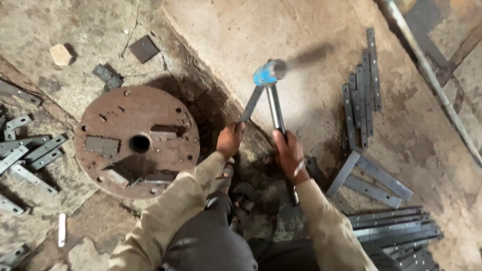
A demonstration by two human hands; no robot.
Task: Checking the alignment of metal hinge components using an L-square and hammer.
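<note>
From the head view, you are mid-swing. Your right hand (290, 153) is closed tight round the shaft of the hammer (271, 73), whose blue head is blurred up beyond your hands, right of the disc (136, 140). Your left hand (230, 140) is closed round the lower end of a flat metal strip (252, 103), which stands tilted with its top just under the hammer head. The strip sits just right of the rusty disc; more strips (361, 95) lie farther right. This looks like the striking step. The next blow calls for a steady strip, fingers low and clear, and a square hit on its top end.
</note>
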